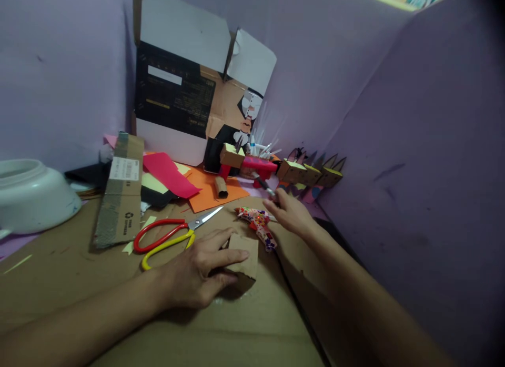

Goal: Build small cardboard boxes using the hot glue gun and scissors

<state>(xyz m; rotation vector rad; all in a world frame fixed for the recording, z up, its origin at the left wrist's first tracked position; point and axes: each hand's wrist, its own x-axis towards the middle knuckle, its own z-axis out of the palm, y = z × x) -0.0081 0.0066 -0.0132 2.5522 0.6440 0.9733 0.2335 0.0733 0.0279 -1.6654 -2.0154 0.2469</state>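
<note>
My left hand (203, 267) rests on the cardboard-covered tabletop with its fingers closed around a small cardboard box (248, 249). The fingertips lie on its top and near side. Farther back, my right hand (290, 211) pinches a slim marker (265, 185) with a dark barrel and a pale tip, which points up and to the left. Between the two hands lies a glue gun (255, 217) with a colourful pattern, and its dark cord runs toward me. Scissors (189, 227) with red and yellow handles lie left of the box, blades partly apart.
At the back stand a pink cardboard figure (258, 164) and several cardboard animal heads (311, 175). Coloured paper (169, 175) and a cardboard strip (122, 193) lie left. A white pot (37, 198) sits far left. An unfolded carton (173, 88) leans against the wall.
</note>
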